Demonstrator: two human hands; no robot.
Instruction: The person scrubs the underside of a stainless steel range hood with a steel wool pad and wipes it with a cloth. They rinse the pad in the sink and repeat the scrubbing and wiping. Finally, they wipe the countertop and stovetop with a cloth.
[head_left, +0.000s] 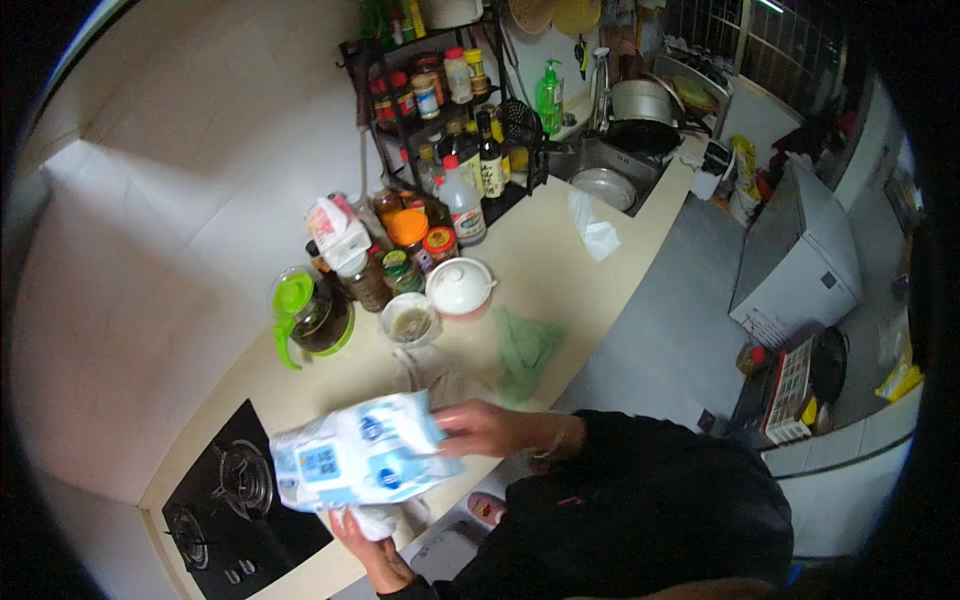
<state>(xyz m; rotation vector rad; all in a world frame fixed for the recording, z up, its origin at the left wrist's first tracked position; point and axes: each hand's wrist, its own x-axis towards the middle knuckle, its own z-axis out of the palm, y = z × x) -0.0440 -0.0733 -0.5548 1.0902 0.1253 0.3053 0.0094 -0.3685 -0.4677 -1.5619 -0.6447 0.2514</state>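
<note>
A white and light-blue soft plastic pack (352, 450), which looks like a pack of wipes or tissues, is above the near counter beside the hob. My right hand (487, 427) grips its right end, with the fingers partly behind the plastic. Below the pack, my left hand (367, 551) holds a crumpled white tissue or wipe (373, 521). The left fingertips are close under the pack's lower edge; whether they touch it is hidden. Beyond the pack, a thin green plastic bag (525, 352) lies on the pale counter (540, 247).
A black gas hob (247, 487) is at the left. Along the wall stand a glass jug with a green lid (311, 315), a small bowl (410, 320), a lidded white pot (459, 286) and several jars and bottles. Another white tissue (592, 225) lies near the sink (641, 176).
</note>
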